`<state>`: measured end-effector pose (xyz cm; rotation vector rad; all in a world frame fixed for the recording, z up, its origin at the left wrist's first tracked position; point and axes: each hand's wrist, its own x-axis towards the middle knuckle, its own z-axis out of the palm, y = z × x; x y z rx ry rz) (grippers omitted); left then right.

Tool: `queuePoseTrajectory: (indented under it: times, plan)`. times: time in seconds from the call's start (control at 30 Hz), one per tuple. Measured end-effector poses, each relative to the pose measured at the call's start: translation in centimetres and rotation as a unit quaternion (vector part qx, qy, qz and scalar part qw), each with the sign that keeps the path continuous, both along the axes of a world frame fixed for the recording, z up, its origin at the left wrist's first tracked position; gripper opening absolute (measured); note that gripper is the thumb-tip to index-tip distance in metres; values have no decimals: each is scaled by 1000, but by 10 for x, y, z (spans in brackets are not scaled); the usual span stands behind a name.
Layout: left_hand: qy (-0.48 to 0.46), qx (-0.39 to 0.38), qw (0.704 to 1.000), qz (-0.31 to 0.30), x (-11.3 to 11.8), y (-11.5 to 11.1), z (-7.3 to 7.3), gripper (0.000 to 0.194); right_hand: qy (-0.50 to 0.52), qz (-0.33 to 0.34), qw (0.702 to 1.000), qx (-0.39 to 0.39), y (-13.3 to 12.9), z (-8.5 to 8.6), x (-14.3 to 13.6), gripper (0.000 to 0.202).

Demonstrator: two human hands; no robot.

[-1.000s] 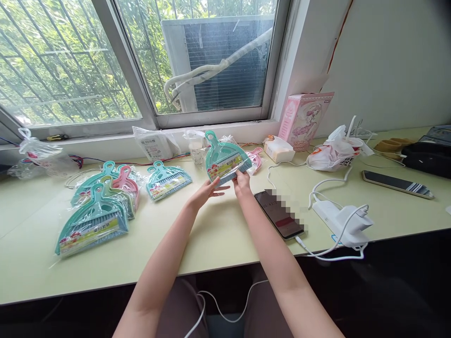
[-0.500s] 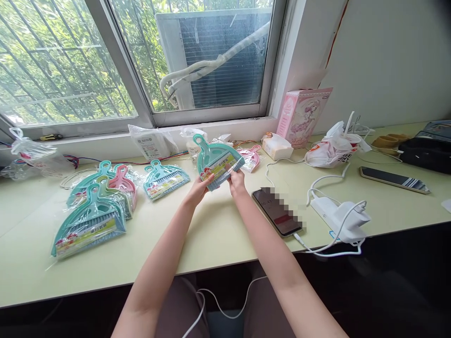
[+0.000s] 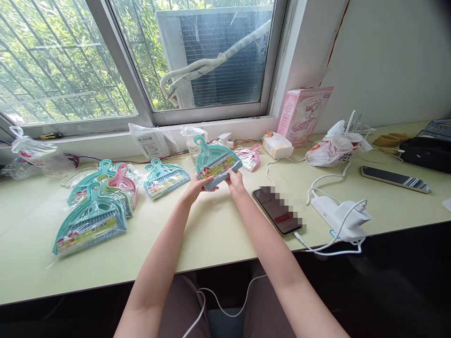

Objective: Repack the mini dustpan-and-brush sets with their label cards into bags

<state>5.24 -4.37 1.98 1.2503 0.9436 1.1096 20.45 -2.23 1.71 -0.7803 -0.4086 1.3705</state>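
Both my hands grip a teal dustpan and brush set (image 3: 219, 157), tilted above the table. My left hand (image 3: 198, 188) is closed on its lower left edge, thumb on the front label. At the lower right edge, my right hand (image 3: 234, 181) is closed on it too. Behind it to the right lies a pink set (image 3: 251, 156) in clear wrap. Another wrapped teal set (image 3: 165, 177) rests just left of my left hand. Farther left, a large wrapped teal set (image 3: 92, 223) overlaps a green one (image 3: 105, 182) and a pink one (image 3: 123, 177), with one more teal set (image 3: 82, 183) behind.
A phone (image 3: 278, 212) with a charging cable lies right of my right arm, beside a white power strip (image 3: 334, 217). A tissue pack (image 3: 277, 144), a pink box (image 3: 303, 117) and a plastic bag (image 3: 329, 149) stand at the back. Another phone (image 3: 394, 179) lies far right.
The held dustpan set has dropped very slightly and shifted a little left, with both hands still on it. Nothing else has visibly moved.
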Motion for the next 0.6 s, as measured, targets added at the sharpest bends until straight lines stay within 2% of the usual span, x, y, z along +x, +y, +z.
queuePoseTrajectory:
  times: [0.2, 0.33, 0.43, 0.6]
  plan:
    - [-2, 2, 1000, -9, 2, -2, 0, 61, 18, -13, 1000, -18, 2, -4, 0, 22]
    - [-15, 12, 1000, 5, 3, -1, 1, 58, -17, 1, 1000, 3, 5, -4, 1, 23]
    - [-20, 14, 999, 35, 0, 1, 4, 57, -43, 39, 998, 10, 6, 1, 3, 23]
    - [-45, 25, 996, 73, -16, 3, 12, 55, -43, 112, 992, 25, 4, 16, 0, 37]
